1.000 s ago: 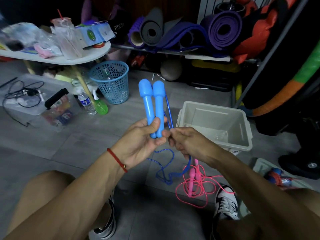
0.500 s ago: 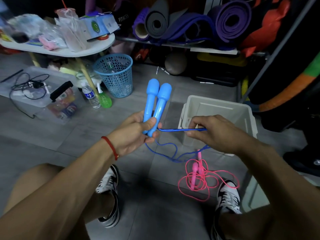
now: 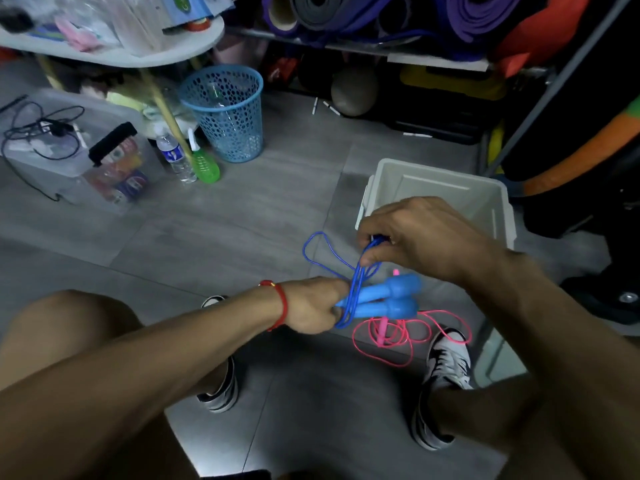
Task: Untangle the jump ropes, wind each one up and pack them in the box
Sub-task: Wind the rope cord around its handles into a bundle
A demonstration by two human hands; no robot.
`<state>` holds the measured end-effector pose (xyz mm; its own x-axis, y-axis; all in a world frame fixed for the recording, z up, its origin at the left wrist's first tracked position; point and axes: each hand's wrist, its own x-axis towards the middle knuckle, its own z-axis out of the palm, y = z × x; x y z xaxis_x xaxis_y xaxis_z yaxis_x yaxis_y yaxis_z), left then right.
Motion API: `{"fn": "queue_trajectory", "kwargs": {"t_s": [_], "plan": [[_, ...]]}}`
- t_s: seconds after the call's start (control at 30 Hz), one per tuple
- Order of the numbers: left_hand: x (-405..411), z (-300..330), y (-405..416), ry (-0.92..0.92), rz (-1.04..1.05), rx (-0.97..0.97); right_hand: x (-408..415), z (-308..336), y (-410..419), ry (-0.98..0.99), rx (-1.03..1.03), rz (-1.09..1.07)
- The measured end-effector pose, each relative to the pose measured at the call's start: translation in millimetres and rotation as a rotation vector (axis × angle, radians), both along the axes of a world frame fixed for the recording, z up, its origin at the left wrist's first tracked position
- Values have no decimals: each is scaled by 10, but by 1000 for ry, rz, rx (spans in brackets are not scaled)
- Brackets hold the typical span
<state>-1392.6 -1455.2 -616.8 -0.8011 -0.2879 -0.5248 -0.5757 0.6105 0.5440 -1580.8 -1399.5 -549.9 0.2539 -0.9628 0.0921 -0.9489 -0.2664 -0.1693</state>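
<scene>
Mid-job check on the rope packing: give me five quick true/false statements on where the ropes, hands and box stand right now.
1. The left hand grips both blue handles together. True.
2. The right hand is empty and relaxed. False: it pinches loops of the blue cord running down across the handles.
3. The pink jump rope is already in the box. False: it lies loose on the floor, near the shoe.
4. The white box stands open on the floor beyond the hands. True.
5. The blue handles point straight up. False: they lie roughly level, thick ends pointing right.
</scene>
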Motion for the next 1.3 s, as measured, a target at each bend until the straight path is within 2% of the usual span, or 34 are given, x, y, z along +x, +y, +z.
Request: {"fn": "queue_trajectory", "kwargs": {"t_s": [0.1, 0.2, 0.27, 0.33, 0.4, 0.5, 0.63, 0.7, 0.77, 0.83, 1.0, 1.1, 1.23, 1.3], "plan": [[75, 162, 65, 43, -77, -32, -127, -78, -72, -254, 144, -40], [232, 295, 8, 201, -33, 39, -254, -193, -106, -695, 358, -69], [306, 372, -5, 391, 73, 281, -325, -292, -55, -1031, 483, -90], [365, 420, -28, 566, 225, 568, -318, -392, 30, -1118, 487, -119], [419, 367, -132, 660, 430, 642, -198, -509, 97, -981, 495, -147], [515, 197, -326, 646, 734, 492, 90, -651, 154, -846, 558, -152], [579, -61, -387, 595, 888, 394, 310, -636, 188, -613, 509, -141], [621, -125, -439, 590, 908, 337, 360, -603, 211, -586, 563, -192], [667, -156, -519, 547, 894, 278, 399, -592, 261, -647, 646, -255], [692, -197, -595, 498, 912, 217, 421, -603, 305, -636, 625, -264], [648, -353, -674, 270, 751, -82, 621, -370, 424, -198, 397, -63], [565, -375, -653, 148, 588, -207, 606, -227, 531, -48, 240, -41], [443, -377, -461, 97, 387, -226, 373, -79, 548, 237, -24, 102], [364, -366, -317, 94, 297, -232, 299, 1, 514, 290, -90, 119]]}}
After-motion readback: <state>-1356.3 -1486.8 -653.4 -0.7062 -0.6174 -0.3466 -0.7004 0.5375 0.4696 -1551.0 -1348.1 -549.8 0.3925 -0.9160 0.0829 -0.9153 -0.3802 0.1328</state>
